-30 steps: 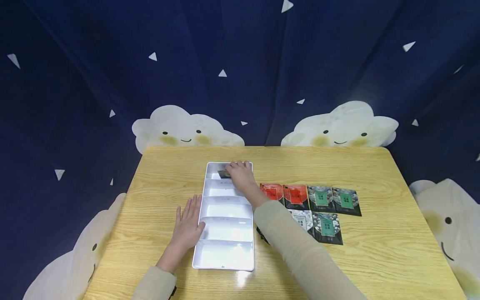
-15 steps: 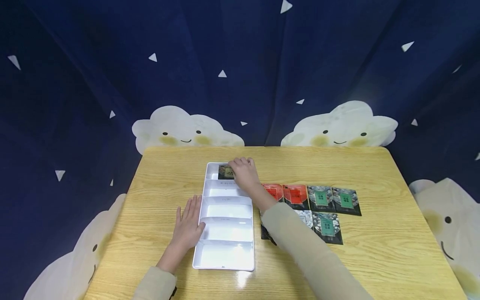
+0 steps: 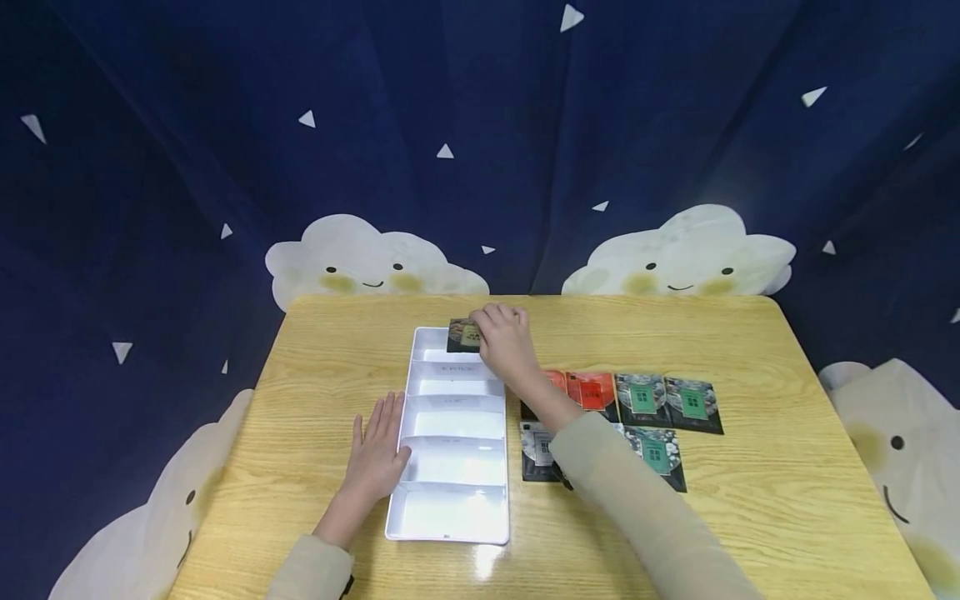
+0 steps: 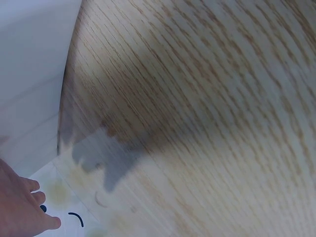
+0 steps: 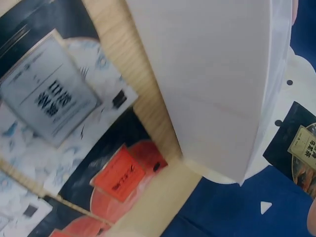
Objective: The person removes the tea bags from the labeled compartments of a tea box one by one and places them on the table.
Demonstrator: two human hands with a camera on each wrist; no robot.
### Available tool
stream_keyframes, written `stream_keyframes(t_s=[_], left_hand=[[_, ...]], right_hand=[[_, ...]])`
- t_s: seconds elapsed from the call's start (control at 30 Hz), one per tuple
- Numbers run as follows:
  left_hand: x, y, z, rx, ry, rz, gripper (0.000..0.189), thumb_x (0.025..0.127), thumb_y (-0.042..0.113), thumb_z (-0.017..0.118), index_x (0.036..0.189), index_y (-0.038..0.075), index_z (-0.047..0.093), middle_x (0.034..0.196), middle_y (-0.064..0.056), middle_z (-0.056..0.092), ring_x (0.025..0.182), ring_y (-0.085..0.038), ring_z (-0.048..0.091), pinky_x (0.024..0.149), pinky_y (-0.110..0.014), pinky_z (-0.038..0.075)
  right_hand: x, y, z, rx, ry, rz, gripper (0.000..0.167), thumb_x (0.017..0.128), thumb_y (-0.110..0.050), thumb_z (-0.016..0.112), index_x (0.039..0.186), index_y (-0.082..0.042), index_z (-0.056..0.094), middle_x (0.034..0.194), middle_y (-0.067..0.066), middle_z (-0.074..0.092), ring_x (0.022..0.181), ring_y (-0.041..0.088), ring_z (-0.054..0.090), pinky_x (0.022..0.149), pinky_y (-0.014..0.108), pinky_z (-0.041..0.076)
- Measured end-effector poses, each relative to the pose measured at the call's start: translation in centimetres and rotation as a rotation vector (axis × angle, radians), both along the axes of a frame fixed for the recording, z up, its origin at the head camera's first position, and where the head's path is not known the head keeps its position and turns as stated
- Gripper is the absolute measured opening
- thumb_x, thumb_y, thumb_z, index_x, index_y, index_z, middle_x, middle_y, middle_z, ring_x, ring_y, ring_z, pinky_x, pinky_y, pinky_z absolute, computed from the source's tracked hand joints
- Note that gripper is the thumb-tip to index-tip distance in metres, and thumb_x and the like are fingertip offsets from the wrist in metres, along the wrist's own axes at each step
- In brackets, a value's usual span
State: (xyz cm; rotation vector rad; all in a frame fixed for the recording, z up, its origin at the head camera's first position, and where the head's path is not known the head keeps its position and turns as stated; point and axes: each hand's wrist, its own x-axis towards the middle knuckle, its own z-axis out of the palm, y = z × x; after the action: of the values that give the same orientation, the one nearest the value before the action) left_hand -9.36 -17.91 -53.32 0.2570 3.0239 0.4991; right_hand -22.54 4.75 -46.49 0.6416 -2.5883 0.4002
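A white tray split crosswise into several compartments lies lengthwise in the head view. Along its left side rests my left hand, fingers extended and thumb at the tray's edge. My right hand is over the tray's far right corner. It pinches the right edge of a dark tea sachet with a yellowish label. That sachet is held up at the far compartment, front facing me. In the right wrist view the same sachet appears beyond the tray wall, with a fingertip just below it.
Right of the tray, tea sachets lie in two rows on the wooden table. Red ones and green-labelled ones form the far row. A grey-and-white one and another green-labelled one lie nearer, partly under my right forearm.
My right hand has lifted the dark sachet up from the far compartment and shifted it slightly right, uncovering more of the compartment. The left hand and the tray have stayed put.
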Motion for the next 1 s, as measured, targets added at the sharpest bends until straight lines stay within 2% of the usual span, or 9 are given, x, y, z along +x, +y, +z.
stream_keyframes(t_s=[0.13, 0.4, 0.77, 1.0], left_hand=[[0.1, 0.0, 0.0, 0.009, 0.009, -0.002, 0.072, 0.086, 0.022, 0.047, 0.147, 0.005, 0.012, 0.151, -0.017, 0.015, 0.138, -0.035, 0.012, 0.108, -0.059, 0.003], [0.0, -0.1, -0.3, 0.015, 0.013, -0.005, 0.072, 0.085, 0.022, 0.047, 0.147, 0.005, 0.012, 0.15, -0.018, 0.016, 0.137, -0.036, 0.013, 0.107, -0.059, 0.004], [0.1, 0.0, -0.2, 0.002, -0.003, 0.003, 0.074, 0.086, 0.022, 0.048, 0.147, 0.005, 0.011, 0.151, -0.016, 0.013, 0.138, -0.034, 0.011, 0.108, -0.058, 0.004], [0.0, 0.0, -0.3, -0.001, -0.002, 0.005, 0.073, 0.086, 0.023, 0.046, 0.147, 0.006, 0.011, 0.151, -0.016, 0.013, 0.138, -0.034, 0.011, 0.108, -0.057, 0.004]], right_hand=[[0.4, 1.3, 0.3, -0.014, 0.01, -0.006, 0.025, 0.082, -0.002, 0.051, 0.103, -0.012, 0.062, 0.099, 0.003, 0.058, 0.098, 0.022, 0.049, 0.091, 0.044, 0.033], [1.2, 4.0, 0.1, -0.11, 0.054, -0.014, 0.025, 0.079, 0.0, 0.046, 0.097, -0.009, 0.061, 0.094, 0.005, 0.058, 0.092, 0.025, 0.048, 0.086, 0.047, 0.031], [2.9, 8.5, -0.7, -0.193, 0.139, -0.049, 0.019, 0.087, -0.001, 0.042, 0.09, -0.008, 0.06, 0.085, 0.006, 0.054, 0.083, 0.028, 0.044, 0.08, 0.051, 0.026], [4.6, 11.9, -1.2, -0.184, 0.123, -0.08, 0.019, 0.086, 0.001, 0.042, 0.089, -0.006, 0.059, 0.084, 0.009, 0.052, 0.085, 0.031, 0.043, 0.079, 0.053, 0.024]])
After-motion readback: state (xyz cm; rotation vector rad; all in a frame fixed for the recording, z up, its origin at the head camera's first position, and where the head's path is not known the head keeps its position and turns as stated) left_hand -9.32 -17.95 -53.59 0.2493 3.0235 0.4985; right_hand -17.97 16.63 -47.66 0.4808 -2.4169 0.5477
